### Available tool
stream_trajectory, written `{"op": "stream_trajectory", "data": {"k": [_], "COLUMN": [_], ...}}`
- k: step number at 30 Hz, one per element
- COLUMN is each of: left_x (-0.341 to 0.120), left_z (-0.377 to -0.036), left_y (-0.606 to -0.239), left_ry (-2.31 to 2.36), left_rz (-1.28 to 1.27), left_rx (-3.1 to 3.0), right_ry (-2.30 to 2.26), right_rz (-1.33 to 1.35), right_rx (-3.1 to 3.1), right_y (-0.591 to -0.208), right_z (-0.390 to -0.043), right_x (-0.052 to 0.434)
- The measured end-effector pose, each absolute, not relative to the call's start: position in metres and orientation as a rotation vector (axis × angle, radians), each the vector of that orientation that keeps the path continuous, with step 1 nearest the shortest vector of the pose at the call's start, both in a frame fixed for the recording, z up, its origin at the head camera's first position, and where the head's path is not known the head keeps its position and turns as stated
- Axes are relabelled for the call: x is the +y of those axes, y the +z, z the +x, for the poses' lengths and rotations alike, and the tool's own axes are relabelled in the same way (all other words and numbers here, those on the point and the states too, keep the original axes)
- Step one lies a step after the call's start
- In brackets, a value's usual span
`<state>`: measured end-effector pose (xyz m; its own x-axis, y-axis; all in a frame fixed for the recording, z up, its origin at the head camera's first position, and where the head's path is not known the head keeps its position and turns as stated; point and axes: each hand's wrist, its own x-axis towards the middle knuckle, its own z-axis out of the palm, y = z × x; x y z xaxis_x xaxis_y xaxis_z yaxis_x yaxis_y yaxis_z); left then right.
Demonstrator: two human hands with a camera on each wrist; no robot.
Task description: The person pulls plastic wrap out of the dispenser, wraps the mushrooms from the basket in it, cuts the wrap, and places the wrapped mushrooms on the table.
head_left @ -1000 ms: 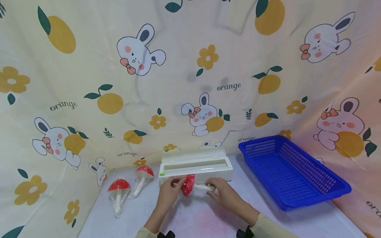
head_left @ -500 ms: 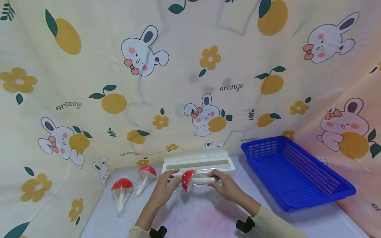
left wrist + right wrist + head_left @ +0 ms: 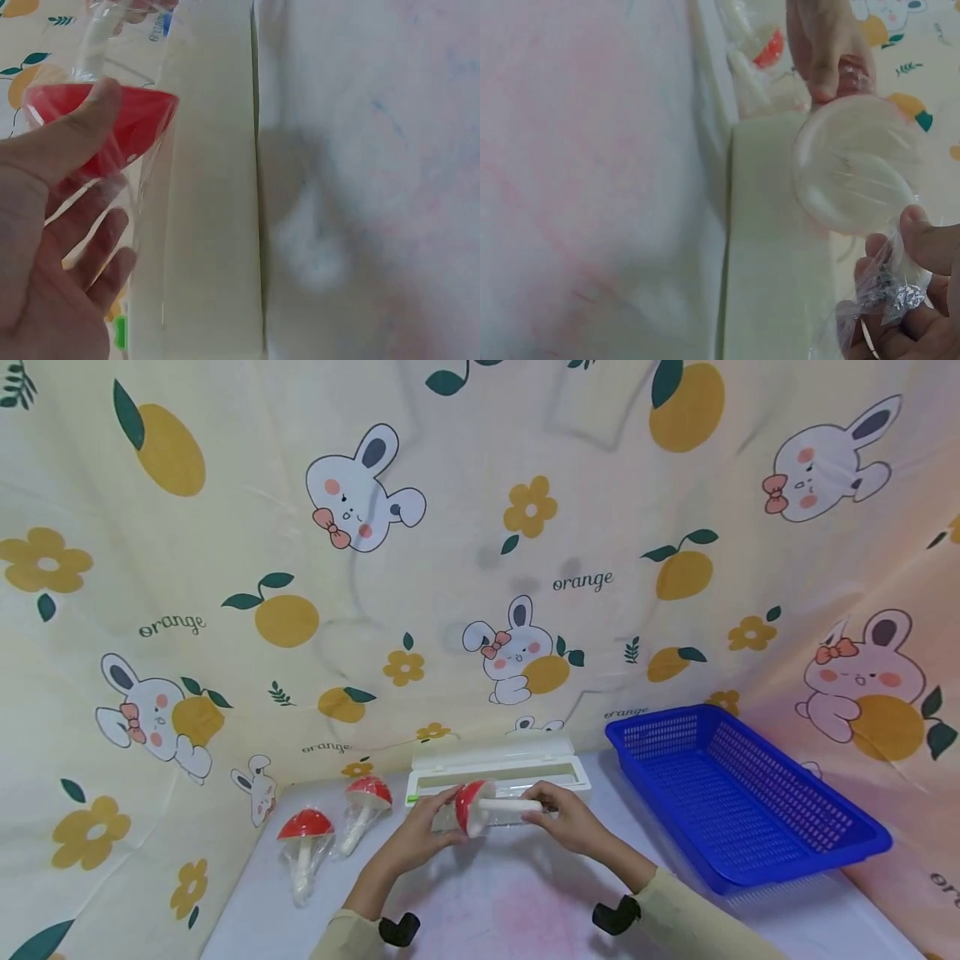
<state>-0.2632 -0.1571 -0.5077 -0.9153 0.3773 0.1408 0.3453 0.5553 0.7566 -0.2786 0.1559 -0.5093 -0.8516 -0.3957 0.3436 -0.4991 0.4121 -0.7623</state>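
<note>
Sideways between my hands lies the wrapped toy mushroom [image 3: 480,806], just above the cling-film dispenser box [image 3: 502,768]: my left hand [image 3: 420,835] cups its red cap, my right hand [image 3: 566,818] pinches the white stalk's end.

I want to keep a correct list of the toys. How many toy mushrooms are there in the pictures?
3. One mushroom is held between the left hand and right hand before the white box. Two wrapped mushrooms lie at the table's left. No others show.
</note>
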Motion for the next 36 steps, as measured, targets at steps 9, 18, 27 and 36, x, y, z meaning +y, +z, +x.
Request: {"op": "stream_trajectory", "data": {"k": [9,18,27,36], "left_x": [-0.152,-0.150,-0.146,-0.145], "left_z": [-0.268,-0.271,-0.273,-0.279], "left_y": [-0.504,-0.490,-0.470,-0.454], "left_ry": [1.320,1.390,1.440,1.518], "left_rz": [0.568,0.434,0.280,0.420], "left_rx": [2.822,2.905,2.924,2.962], "right_ry": [1.429,1.067,0.920,0.903], "right_rz": [0.893,0.949,0.914,0.887], "right_rx": [-2.588,-2.499,-2.342,-2.308], "right_y": [-0.489,-0.464,-0.443,-0.423], "right_z": [-0.276,-0.274,-0.284,-0.296], "right_x": [0.158,0.150,0.146,0.145]}}
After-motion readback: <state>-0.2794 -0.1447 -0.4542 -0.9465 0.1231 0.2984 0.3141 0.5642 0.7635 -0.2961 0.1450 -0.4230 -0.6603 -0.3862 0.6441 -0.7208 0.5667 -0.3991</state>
